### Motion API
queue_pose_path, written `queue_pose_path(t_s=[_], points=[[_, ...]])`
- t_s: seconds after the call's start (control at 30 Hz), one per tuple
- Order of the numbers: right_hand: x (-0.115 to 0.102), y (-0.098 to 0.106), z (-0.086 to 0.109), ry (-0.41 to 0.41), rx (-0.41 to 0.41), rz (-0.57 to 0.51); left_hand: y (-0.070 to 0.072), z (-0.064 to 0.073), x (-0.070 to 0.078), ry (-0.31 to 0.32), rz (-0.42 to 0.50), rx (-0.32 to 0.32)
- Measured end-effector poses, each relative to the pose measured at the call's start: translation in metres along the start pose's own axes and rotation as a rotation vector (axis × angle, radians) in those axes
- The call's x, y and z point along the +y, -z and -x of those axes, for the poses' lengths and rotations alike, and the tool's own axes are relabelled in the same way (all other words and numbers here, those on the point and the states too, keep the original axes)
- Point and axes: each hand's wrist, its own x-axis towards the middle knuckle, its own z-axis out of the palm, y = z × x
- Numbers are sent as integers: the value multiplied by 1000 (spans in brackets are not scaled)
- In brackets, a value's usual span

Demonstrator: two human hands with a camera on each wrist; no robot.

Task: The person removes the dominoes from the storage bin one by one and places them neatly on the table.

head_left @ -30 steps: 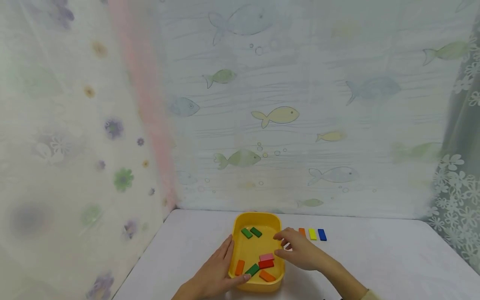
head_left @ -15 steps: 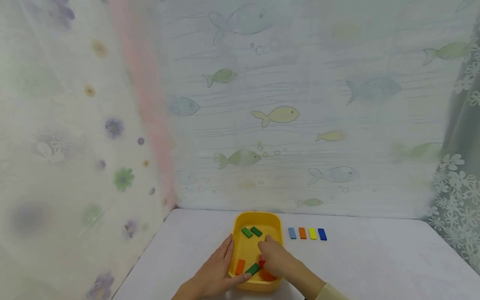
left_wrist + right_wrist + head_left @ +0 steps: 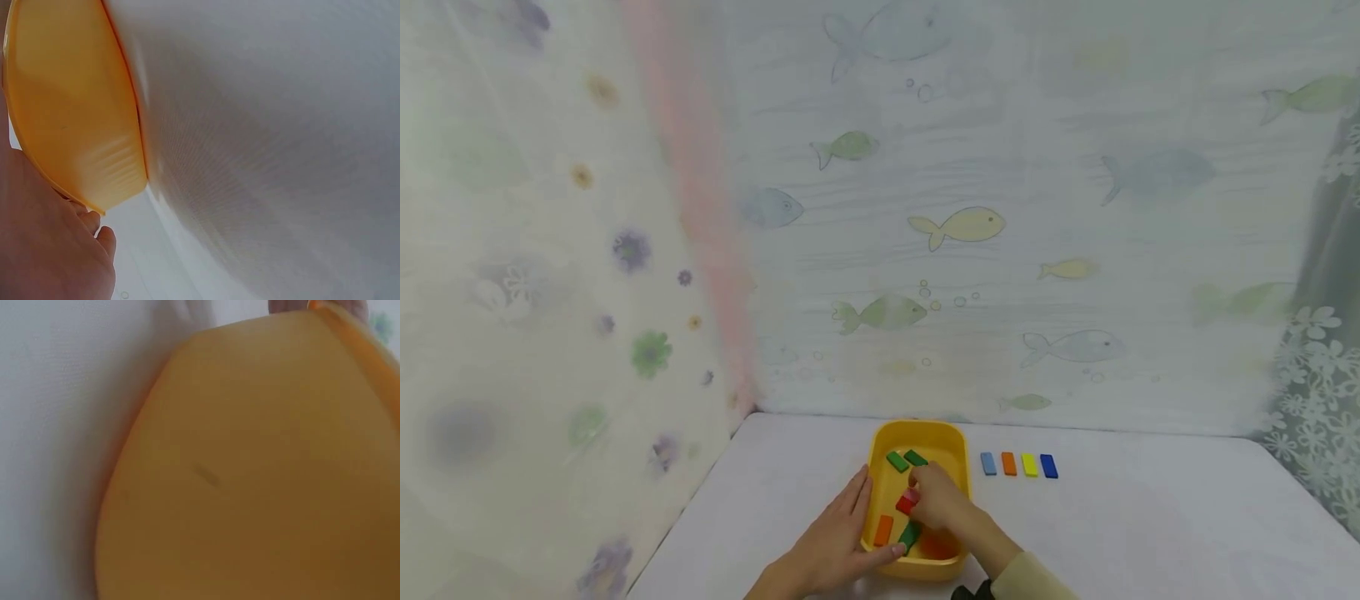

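A white-covered table (image 3: 1150, 517) stands against a pale hanging (image 3: 977, 142) printed with outlined fish. A flowered cloth (image 3: 542, 300) hangs at the left beyond a pink band (image 3: 696, 200), and white lace flowers (image 3: 1318, 383) fringe the right edge. On the table to the right of the yellow tray (image 3: 957, 446), four blocks stand in a row: light blue (image 3: 988, 463), orange (image 3: 1009, 463), yellow (image 3: 1029, 465) and dark blue (image 3: 1048, 466).

The person's left hand (image 3: 831, 540) lies along the tray's left side, fingers straight, thumb over the near rim. The right hand (image 3: 942, 498) is inside the tray, its fingers at the pink block (image 3: 912, 494) and the red block (image 3: 905, 505) — whether it grasps either cannot be told. Two green blocks (image 3: 897, 461) lie at the far end.

Compared with one second ago, the right hand has moved from the right rim into the tray — uncovering the light blue block — and the pink and red blocks have shifted left and away from the near end.
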Motion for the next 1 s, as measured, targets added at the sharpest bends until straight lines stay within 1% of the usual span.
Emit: queue_pose_path(t_s=[0.1, 0.17, 0.27, 0.37, 0.5, 0.57, 0.67, 0.73, 0.9, 1.0], points=[[3, -3, -5, -40, 9, -68, 2, 0, 1, -7, 2, -2], [5, -6, -8, -48, 22, -71, 3, 0, 1, -18, -2, -1], [7, -9, -11, -45, 38, -57, 3, 0, 2, -29, -6, 6], [7, -10, -11, -16, 49, -56, 4, 0, 2, -32, -7, 11], [5, -7, -7, -5, 31, -144, 4, 2, 2, -27, -9, 7], [4, -7, -6, -20, 12, -199, 3, 2, 2, -21, -7, 3], [4, -6, -5, -37, -11, -237, 2, 2, 1, -9, -5, -2], [5, -5, -4, -22, -27, -244, 1, 2, 1, -1, -2, -4], [5, -1, -4, 57, -65, -227, 2, 1, 1, 2, -6, -6], [5, 0, -4, 76, -70, -207, 2, 0, 2, -1, -10, -2]])
